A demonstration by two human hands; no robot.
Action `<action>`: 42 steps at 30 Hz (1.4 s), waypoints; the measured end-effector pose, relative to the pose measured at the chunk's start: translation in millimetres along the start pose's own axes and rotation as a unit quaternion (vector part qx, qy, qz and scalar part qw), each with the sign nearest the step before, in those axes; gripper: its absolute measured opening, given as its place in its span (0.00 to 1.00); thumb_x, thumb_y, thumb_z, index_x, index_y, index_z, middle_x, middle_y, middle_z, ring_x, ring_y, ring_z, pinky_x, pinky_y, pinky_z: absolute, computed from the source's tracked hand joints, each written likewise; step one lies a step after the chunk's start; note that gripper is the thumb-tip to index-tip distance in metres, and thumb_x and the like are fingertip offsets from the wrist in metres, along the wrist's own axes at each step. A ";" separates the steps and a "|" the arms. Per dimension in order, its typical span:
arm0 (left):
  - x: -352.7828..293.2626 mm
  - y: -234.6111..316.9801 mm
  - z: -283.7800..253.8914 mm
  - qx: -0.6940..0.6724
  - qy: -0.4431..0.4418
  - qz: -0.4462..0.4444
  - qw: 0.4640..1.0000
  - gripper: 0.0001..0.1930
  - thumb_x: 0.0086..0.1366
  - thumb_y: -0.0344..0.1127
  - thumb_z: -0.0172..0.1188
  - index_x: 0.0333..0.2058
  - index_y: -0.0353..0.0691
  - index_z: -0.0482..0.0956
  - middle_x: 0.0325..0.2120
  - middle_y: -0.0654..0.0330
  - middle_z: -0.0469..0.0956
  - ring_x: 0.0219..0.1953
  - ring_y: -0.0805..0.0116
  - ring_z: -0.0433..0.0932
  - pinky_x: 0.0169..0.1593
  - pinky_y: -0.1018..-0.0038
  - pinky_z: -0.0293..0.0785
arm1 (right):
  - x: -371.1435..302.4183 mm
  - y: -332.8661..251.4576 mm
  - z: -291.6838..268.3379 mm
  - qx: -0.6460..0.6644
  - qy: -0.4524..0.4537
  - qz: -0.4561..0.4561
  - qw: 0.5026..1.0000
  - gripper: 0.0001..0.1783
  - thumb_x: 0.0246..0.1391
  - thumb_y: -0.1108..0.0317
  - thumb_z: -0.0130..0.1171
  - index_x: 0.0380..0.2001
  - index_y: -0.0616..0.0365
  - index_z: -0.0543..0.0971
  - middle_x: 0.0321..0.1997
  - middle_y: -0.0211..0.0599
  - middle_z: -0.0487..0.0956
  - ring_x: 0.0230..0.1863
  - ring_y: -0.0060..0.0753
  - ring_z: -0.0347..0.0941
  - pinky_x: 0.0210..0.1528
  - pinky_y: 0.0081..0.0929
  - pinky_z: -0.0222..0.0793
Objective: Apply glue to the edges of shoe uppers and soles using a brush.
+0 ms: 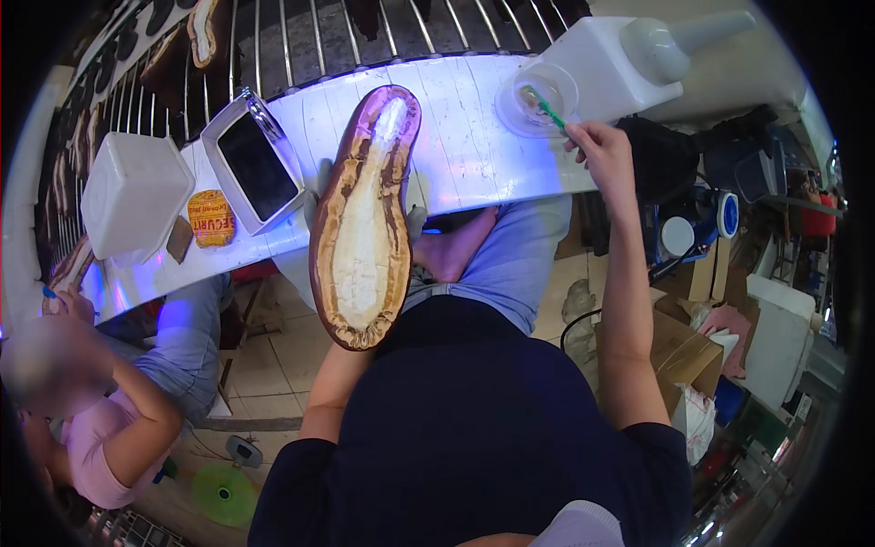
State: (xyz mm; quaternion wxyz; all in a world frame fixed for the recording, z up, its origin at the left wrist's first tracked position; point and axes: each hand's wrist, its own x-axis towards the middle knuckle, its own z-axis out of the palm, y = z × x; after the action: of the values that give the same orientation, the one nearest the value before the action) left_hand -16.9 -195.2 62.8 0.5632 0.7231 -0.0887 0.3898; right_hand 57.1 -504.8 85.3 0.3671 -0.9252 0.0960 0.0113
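A brown lasted shoe (365,219), underside up, shows a pale middle and a tan, pleated edge, with a purplish glow at its upper end. Beneath it, my left hand (416,221) grips it from both sides; only grey-covered fingertips show, the rest being hidden by the shoe. Off to the right, my right hand (599,153) pinches a green-handled brush (545,106). The brush's far end is inside a clear plastic cup (527,118) on the white table (474,155). What the cup contains is hard to make out.
Behind the cup lies a white bottle with a long nozzle (629,64). Left of the shoe stand an open container of dark liquid (255,169), a yellow tin (211,219) and a white jug (137,196). A metal-bar rack (314,41) borders the table. A co-worker (118,410) sits at left.
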 end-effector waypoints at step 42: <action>-30.4 -33.8 23.4 0.050 -0.030 0.078 0.995 0.26 0.55 0.33 0.64 0.52 0.43 0.64 0.54 0.50 0.71 0.56 0.52 0.71 0.66 0.46 0.43 | -1.5 -88.6 46.2 0.112 -0.041 -0.185 0.975 0.07 0.49 0.69 0.66 0.26 0.62 0.83 0.21 0.25 0.78 0.18 0.12 0.55 0.19 0.18 0.49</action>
State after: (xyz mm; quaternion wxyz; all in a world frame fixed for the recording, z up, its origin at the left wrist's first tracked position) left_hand -7.5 -213.5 16.0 0.4910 0.7526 -0.1422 0.4152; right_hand 74.4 -410.0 111.7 0.4680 -0.8785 -0.0915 -0.0293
